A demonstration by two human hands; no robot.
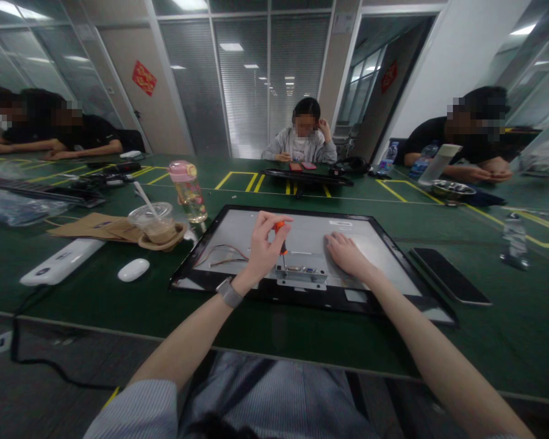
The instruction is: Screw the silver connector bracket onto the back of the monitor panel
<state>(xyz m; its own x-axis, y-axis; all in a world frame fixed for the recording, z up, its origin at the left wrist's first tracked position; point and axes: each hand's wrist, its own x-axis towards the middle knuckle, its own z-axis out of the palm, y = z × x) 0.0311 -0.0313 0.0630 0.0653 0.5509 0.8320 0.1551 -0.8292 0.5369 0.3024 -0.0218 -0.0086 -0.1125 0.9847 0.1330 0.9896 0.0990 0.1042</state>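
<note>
A flat monitor panel [302, 228] with a black frame and grey metal back lies on the table in front of me. My left hand [266, 241] grips a small screwdriver [281, 230] with an orange handle. Its thin shaft points down at a metal bracket [301, 274] with ports, near the panel's front edge. My right hand [346, 256] lies flat with fingers stretched on the panel's back, to the right of the bracket. Thin wires [224, 255] lie loose on the panel's left part. Whether the screwdriver tip sits in a screw is too small to tell.
To the left are a white mouse [133, 269], a white power strip [61, 262], a plastic cup [152, 221] and a pink-lidded bottle [187, 192]. A black phone [449, 275] lies right of the panel. Several people sit around the green table [132, 311].
</note>
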